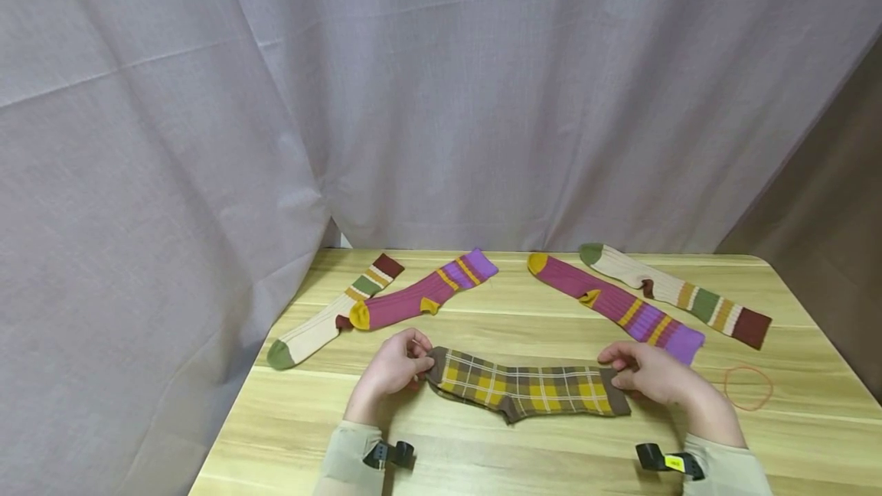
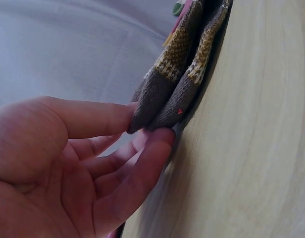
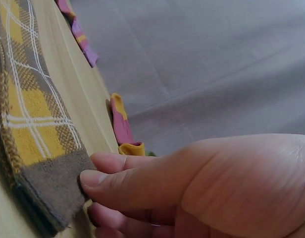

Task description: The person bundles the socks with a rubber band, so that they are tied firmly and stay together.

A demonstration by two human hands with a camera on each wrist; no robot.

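Note:
Two brown and yellow plaid socks (image 1: 530,389) lie one on top of the other near the front of the table, toes to the left and cuffs to the right. At the toe end, my left hand (image 1: 397,364) pinches the brown tips between thumb and fingers; the left wrist view shows both toes (image 2: 160,99) stacked there. My right hand (image 1: 651,373) pinches the brown cuff (image 3: 56,188) at its far corner, thumb on top. How many layers the right fingers hold is hidden.
Behind on the left lie a cream striped sock (image 1: 310,335) and a magenta and purple sock (image 1: 406,305). Their likenesses, a magenta sock (image 1: 606,301) and a cream sock (image 1: 661,285), lie behind on the right. A thin red loop (image 1: 748,389) rests right of my right hand. Grey curtain (image 1: 482,98) hangs behind.

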